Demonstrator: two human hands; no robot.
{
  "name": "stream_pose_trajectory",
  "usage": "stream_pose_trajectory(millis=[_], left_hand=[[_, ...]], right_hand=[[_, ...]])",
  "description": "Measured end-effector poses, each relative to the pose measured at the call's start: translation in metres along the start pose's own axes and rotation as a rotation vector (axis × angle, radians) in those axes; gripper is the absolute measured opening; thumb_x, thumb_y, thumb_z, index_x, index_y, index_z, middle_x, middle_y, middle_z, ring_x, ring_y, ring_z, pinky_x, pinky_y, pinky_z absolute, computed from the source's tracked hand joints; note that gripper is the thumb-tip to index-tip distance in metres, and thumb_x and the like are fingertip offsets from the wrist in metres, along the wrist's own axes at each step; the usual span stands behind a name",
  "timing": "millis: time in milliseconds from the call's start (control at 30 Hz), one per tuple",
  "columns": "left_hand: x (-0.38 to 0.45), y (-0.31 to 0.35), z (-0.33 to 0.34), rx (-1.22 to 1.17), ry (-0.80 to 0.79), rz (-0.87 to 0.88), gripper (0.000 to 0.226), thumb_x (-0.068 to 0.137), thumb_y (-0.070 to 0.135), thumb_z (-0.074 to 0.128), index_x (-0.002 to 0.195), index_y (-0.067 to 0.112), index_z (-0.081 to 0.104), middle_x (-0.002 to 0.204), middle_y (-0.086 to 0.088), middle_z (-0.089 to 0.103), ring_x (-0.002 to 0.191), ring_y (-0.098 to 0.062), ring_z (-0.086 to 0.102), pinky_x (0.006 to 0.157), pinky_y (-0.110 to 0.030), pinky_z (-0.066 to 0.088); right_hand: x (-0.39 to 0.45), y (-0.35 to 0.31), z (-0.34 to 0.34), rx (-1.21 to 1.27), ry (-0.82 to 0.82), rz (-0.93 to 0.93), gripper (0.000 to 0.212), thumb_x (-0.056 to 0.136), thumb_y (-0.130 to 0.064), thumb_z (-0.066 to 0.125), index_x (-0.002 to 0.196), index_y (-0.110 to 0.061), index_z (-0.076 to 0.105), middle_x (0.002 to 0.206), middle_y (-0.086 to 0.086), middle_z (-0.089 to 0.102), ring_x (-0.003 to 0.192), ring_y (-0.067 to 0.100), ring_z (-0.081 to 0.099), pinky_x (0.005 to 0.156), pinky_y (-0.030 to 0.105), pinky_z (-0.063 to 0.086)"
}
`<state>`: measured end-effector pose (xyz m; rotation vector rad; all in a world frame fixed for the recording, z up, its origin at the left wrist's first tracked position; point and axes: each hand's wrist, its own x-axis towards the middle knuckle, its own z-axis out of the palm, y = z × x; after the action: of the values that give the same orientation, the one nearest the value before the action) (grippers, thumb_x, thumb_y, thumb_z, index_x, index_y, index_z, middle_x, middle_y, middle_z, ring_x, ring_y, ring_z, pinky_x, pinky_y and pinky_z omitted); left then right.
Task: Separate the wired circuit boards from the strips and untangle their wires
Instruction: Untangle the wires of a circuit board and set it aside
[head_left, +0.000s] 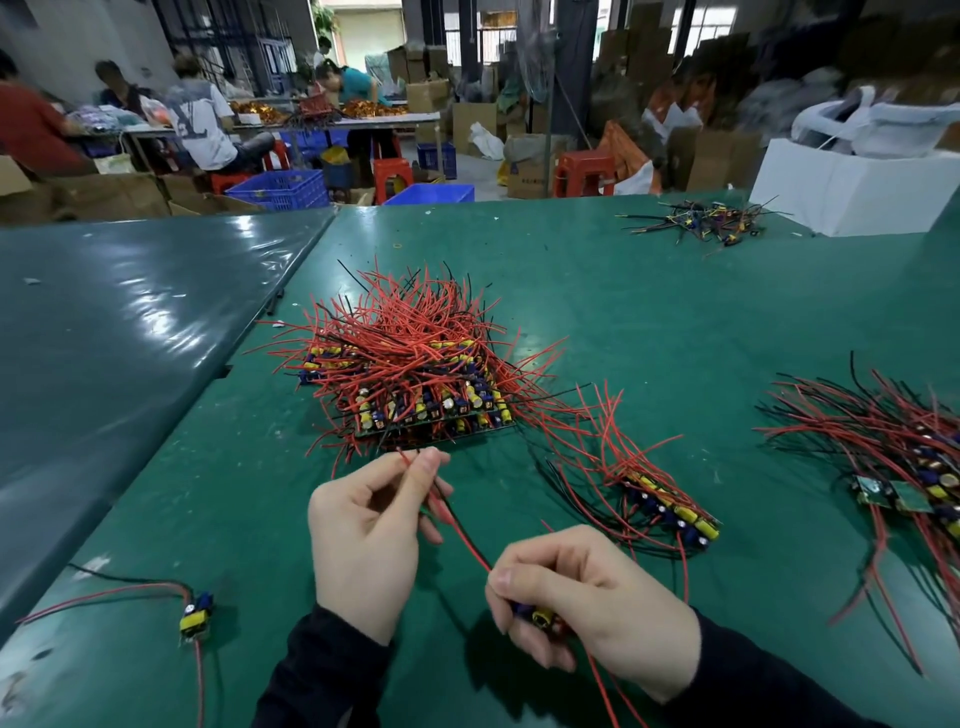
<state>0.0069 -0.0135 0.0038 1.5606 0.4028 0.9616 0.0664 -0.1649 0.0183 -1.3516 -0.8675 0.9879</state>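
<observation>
My right hand (587, 597) grips a small circuit board (535, 616) with blue and yellow parts just above the green table. Its red and black wires (460, 525) run up and left to my left hand (371, 535), which pinches them near their ends. Straight ahead lies a big stack of board strips (415, 384) under a tangle of red and black wires. To the right of my hands lies a single strip (670, 506) with its wires fanned out. One separated board (196, 613) with red and black wires lies at the near left.
Another heap of wired boards (914, 467) lies at the right edge. A small pile of dark-wired parts (701, 218) and a white box (852, 187) sit at the far right. A seam (291, 296) joins a second table on the left. People work at tables behind.
</observation>
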Motion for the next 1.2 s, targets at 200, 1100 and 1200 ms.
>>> stream_pose_trajectory(millis=[200, 1100, 1200], left_hand=[[0.003, 0.009, -0.003, -0.054, -0.079, 0.024, 0.017, 0.079, 0.023, 0.062, 0.074, 0.011, 0.073, 0.054, -0.007, 0.061, 0.036, -0.017, 0.045, 0.035, -0.018, 0.033], [0.019, 0.019, -0.031, -1.017, -0.522, -0.839, 0.035, 0.064, 0.019, 0.084, 0.058, 0.013, 0.05, 0.053, 0.005, 0.028, 0.036, -0.006, 0.013, 0.031, -0.016, 0.017], [0.018, 0.017, -0.031, -0.981, -0.547, -0.824, 0.04, 0.067, 0.022, 0.083, 0.057, 0.014, 0.045, 0.051, 0.003, 0.026, 0.035, -0.007, 0.01, 0.033, -0.018, 0.014]], right_hand=[[-0.001, -0.004, -0.003, 0.068, -0.112, -0.018, 0.029, 0.089, -0.016, 0.047, 0.063, -0.019, 0.06, 0.043, -0.009, 0.051, 0.035, 0.002, 0.04, 0.04, 0.013, 0.032], [0.001, 0.004, -0.018, -0.386, 0.008, -0.012, 0.024, 0.091, -0.019, 0.053, 0.068, -0.021, 0.061, 0.047, -0.008, 0.052, 0.044, 0.013, 0.045, 0.046, 0.018, 0.037], [0.001, 0.005, -0.017, -0.386, -0.018, -0.012, 0.024, 0.091, -0.018, 0.053, 0.069, -0.021, 0.062, 0.048, -0.008, 0.053, 0.045, 0.009, 0.047, 0.048, 0.017, 0.038]])
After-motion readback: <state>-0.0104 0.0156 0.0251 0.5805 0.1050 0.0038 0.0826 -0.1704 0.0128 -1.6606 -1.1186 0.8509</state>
